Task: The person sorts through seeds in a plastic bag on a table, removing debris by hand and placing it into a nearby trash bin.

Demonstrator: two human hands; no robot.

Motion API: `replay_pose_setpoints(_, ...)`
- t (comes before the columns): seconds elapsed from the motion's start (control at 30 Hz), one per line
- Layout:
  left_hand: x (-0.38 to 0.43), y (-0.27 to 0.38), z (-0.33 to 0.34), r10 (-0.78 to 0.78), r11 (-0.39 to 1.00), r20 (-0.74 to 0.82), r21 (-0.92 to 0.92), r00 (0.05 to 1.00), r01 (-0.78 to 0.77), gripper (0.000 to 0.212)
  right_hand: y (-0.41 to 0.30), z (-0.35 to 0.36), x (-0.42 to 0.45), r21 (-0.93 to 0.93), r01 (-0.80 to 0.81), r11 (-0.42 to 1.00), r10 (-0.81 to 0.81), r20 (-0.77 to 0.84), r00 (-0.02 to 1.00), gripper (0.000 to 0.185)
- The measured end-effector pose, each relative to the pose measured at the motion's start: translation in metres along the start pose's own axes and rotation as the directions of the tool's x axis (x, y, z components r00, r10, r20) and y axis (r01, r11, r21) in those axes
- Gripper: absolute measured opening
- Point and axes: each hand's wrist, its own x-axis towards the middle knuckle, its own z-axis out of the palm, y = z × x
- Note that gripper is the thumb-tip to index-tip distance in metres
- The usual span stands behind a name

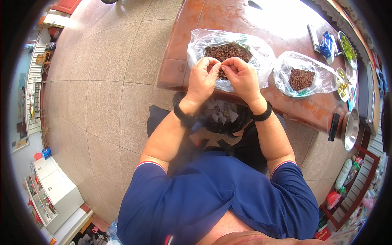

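Observation:
A clear plastic bag lies spread open on the brown table with a heap of small dark reddish-brown dried pieces on it. Above the near side of this heap, my left hand and my right hand meet at the fingertips, thumbs against index fingers. Something very small seems pinched between them, too small to name. To the right, a second clear plastic bag holds a smaller heap of similar brown pieces. Each wrist wears a dark band.
Below the table edge, between my legs, a black-lined bin holds pale scraps. At the table's right stand a plate of green fruit, a dish of green leaves, a blue and white packet and a metal bowl.

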Motion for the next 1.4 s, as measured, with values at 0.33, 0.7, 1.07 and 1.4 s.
replay_pose_setpoints(0.33, 0.000, 0.002, -0.002, 0.021, 1.000, 0.030, 0.023, 0.999, -0.021, 0.014, 0.014, -0.001, 0.002, 0.301, -0.199, 0.933, 0.165, 0.135, 0.977, 0.009)
replay_pose_setpoints(0.7, 0.000, 0.000, -0.002, 0.055, 0.994, 0.056, 0.086, 0.997, -0.060, 0.014, 0.018, -0.003, 0.002, 0.311, -0.204, 0.928, 0.161, 0.160, 0.974, 0.009)
replay_pose_setpoints(1.07, -0.001, 0.001, -0.004, -0.082, 0.980, 0.123, -0.172, 0.989, 0.103, 0.017, 0.015, -0.003, 0.003, 0.406, -0.236, 0.883, 0.174, 0.184, 0.968, 0.010)
replay_pose_setpoints(1.4, 0.000, 0.000, -0.011, -0.129, 0.940, 0.194, -0.288, 0.972, 0.183, 0.017, 0.014, -0.007, 0.003, 0.422, -0.248, 0.872, 0.147, 0.256, 0.955, 0.011)
